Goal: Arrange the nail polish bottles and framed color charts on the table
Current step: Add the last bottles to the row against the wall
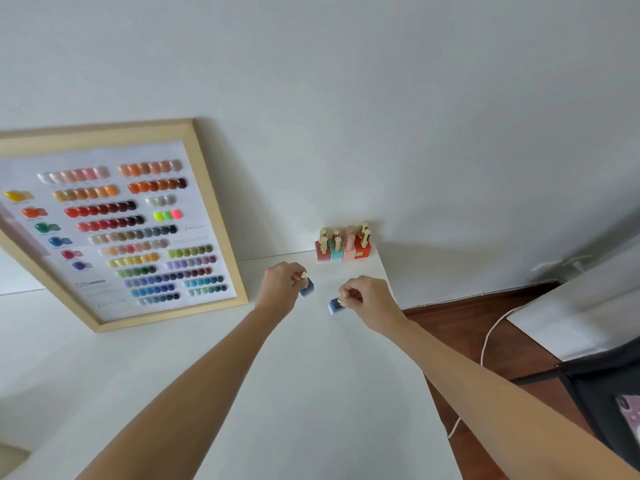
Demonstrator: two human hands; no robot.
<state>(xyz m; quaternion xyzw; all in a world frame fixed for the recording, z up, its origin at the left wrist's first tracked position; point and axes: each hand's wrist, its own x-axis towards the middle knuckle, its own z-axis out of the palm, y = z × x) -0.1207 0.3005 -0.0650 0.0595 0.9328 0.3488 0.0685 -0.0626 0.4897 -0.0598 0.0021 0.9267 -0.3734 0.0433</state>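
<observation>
A wood-framed colour chart (114, 223) leans against the wall at the back left of the white table (311, 393). Several nail polish bottles (343, 249) with gold caps, red, teal and pink, stand in a tight group at the table's far right corner. My left hand (280, 289) grips a blue bottle (307, 288) by its gold cap, just above the table. My right hand (370, 299) holds a second blue bottle (335, 305) by its cap, tilted, a little right of the first. Both bottles hang in front of the group.
The table's right edge (426, 368) runs close to my right arm, with wooden floor (485, 317) and a white cable (485, 344) beyond it. A dark chair with a phone (628, 410) lies at the lower right. The wall rises directly behind the bottles.
</observation>
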